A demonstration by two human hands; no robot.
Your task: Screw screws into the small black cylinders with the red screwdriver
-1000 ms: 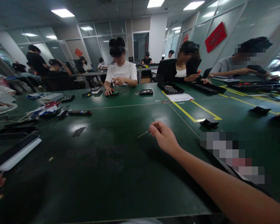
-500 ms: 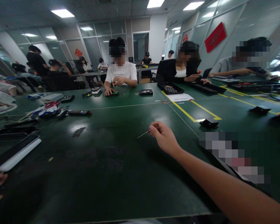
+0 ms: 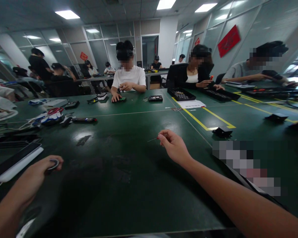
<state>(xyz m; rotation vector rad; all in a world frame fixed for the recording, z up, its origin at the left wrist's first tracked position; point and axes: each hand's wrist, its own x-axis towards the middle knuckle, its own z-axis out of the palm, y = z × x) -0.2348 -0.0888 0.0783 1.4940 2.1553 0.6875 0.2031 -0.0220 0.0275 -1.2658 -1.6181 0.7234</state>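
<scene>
My right hand (image 3: 173, 145) is closed over the table, pinching a thin screwdriver (image 3: 152, 140). Its metal shaft points left, and a bit of red handle shows at the fingertips. On the left side, my left hand (image 3: 48, 164) is curled around a small round dark object with a pale ring-shaped rim (image 3: 53, 165). The fingers cover part of it, and what it is I cannot make out. Close to that hand lies a long black and white box-like thing (image 3: 17, 165) on the green tabletop (image 3: 109, 205).
Tools and cables lie at the left, with a dark cylindrical tool (image 3: 84, 120). Black parts trays (image 3: 181, 94) stand at the back, near co-workers seated across the table. A small black bracket-like piece (image 3: 222, 132) and a blurred-out flat item (image 3: 250, 172) are at the right.
My left hand has come in from the left edge, bringing the round object over the table. The screwdriver in my right hand has tilted slightly flatter; that hand has barely moved.
</scene>
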